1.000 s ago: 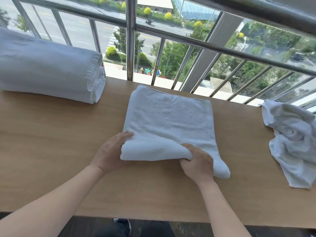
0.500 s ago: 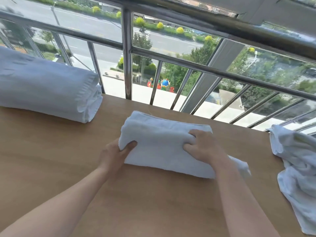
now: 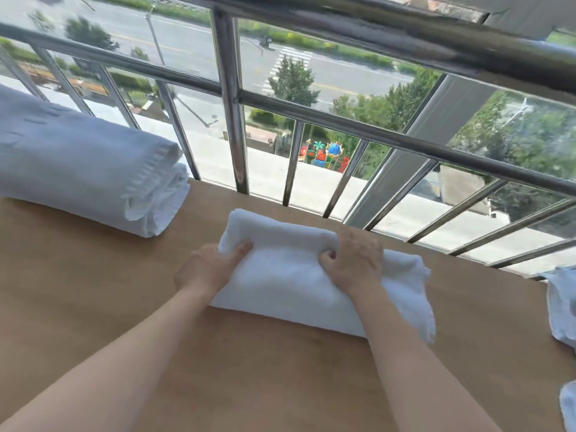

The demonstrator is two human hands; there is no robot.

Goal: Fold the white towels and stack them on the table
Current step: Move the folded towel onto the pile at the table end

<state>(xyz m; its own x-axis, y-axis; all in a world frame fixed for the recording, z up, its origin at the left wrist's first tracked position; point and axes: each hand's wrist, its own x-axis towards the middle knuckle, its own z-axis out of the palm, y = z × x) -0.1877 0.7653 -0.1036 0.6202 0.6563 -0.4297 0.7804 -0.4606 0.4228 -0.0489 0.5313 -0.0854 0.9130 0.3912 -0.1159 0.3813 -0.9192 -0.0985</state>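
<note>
A white towel (image 3: 286, 275), folded into a thick oblong, lies on the wooden table (image 3: 93, 291) near its far edge. My left hand (image 3: 212, 269) grips the towel's left end, thumb on top and fingers underneath. My right hand (image 3: 355, 260) grips the folded layers right of the middle, fingers curled over the far side. A loose corner of the towel sticks out to the right beyond that hand. A stack of folded white towels (image 3: 87, 173) sits at the far left of the table.
A crumpled white towel (image 3: 561, 307) lies at the table's right edge, partly out of view. A steel railing (image 3: 237, 126) with vertical bars stands just behind the table's far edge, with a street and trees far below.
Both hands carried the near half of the towel over the far half, making it thicker and narrower. The view tilted up, so the towel now sits closer to the railing.
</note>
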